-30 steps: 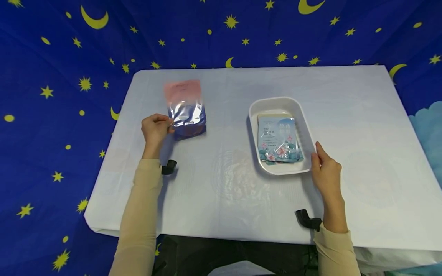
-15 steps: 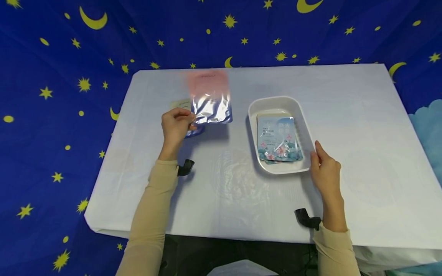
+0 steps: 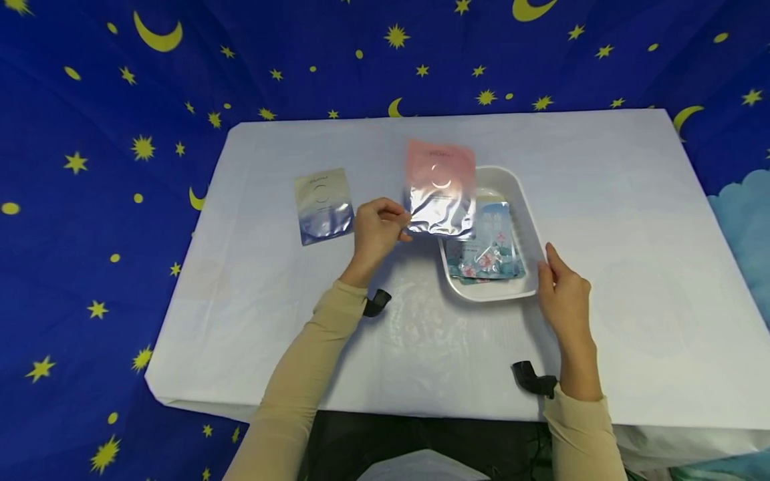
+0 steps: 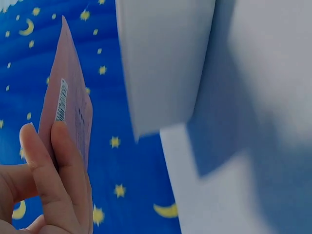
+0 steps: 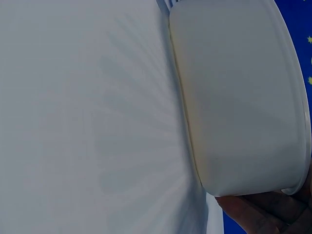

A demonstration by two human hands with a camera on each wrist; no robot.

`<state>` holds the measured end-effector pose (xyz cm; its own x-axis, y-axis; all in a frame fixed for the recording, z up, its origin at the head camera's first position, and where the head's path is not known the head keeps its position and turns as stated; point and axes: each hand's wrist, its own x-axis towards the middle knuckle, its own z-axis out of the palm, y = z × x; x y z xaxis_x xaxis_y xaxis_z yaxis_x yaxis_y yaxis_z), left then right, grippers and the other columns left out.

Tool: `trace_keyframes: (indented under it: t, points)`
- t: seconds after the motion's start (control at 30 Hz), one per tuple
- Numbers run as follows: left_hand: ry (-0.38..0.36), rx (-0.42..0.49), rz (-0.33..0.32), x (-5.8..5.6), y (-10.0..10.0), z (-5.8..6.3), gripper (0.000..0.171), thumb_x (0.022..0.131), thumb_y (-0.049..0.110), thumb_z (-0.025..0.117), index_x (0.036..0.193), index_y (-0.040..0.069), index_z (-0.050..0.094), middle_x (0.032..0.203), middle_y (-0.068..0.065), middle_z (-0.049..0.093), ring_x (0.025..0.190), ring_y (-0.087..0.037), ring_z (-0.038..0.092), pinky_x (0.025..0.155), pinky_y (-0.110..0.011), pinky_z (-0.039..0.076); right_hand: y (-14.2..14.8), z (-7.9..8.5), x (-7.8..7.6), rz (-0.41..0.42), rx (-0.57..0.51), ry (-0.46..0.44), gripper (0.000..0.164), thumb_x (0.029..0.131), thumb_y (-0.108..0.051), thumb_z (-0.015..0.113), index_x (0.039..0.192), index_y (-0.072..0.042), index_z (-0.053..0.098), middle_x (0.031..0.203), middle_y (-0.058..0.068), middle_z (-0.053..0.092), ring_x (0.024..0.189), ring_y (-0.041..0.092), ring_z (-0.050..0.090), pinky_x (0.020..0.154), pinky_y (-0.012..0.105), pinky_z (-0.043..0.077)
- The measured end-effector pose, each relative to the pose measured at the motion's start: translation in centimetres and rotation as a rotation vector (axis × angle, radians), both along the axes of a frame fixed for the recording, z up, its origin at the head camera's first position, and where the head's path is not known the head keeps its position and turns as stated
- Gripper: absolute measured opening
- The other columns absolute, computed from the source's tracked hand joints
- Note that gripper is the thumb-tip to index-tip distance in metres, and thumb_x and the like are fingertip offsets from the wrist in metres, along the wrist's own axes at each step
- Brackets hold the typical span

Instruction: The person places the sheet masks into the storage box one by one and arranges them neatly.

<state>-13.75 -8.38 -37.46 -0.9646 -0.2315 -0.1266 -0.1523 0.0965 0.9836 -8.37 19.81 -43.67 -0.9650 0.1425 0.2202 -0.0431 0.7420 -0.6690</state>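
In the head view my left hand pinches a pink-and-silver sheet mask packet by its lower left edge. That packet is held up over the left side of a white plastic tray and hides part of it. A barcode on the pink packet shows in the left wrist view. Inside the tray lie several packets, with a blue flowered packet on top. My right hand holds the tray's near right corner, thumb at the rim; the fingers are under the rim in the right wrist view.
A beige-and-blue packet lies flat on the left part of the white-covered table. Behind the table hangs a blue cloth with yellow moons and stars.
My left hand has lifted the pink packet off the beige-and-blue one and carried it right, to over the tray's left side. My right hand stays on the tray.
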Motion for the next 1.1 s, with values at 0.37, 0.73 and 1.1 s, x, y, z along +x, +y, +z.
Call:
trace_keyframes:
  t: [0.37, 0.73, 1.1]
  points:
    - [-0.028, -0.101, -0.092, 0.6, 4.0, -1.6, 0.005, 0.077, 0.001, 0.065, 0.078, -0.002, 0.062, 0.069, -0.012, 0.062, 0.045, -0.017, 0.061, 0.052, -0.038, 0.053, 0.1, 0.0, 0.0, 0.002, 0.002, 0.016, 0.037, 0.091, -0.015, 0.046, 0.125, -0.003, 0.049, 0.109, 0.027, 0.056, 0.083, 0.041, 0.061, 0.063, 0.050, 0.048]
    - [-0.025, -0.084, -0.104, 1.0, 5.8, -2.0, 0.009, 0.077, 0.003, 0.066, 0.080, -0.004, 0.061, 0.072, -0.014, 0.061, 0.049, -0.018, 0.062, 0.050, -0.028, 0.053, 0.1, -0.2, -0.1, 0.010, -0.003, 0.032, 0.037, 0.090, -0.014, 0.047, 0.125, -0.002, 0.049, 0.107, 0.028, 0.057, 0.085, 0.043, 0.060, 0.066, 0.052, 0.048]
    - [-0.022, -0.188, -0.173, 1.1, 5.0, -2.1, 0.031, 0.082, 0.019, 0.064, 0.104, -0.003, 0.063, 0.071, -0.016, 0.065, 0.043, -0.016, 0.059, 0.044, -0.026, 0.050, -0.1, -0.1, -0.1, 0.008, -0.006, 0.002, 0.038, 0.091, -0.016, 0.044, 0.126, -0.002, 0.047, 0.112, 0.026, 0.055, 0.087, 0.042, 0.060, 0.065, 0.051, 0.049]
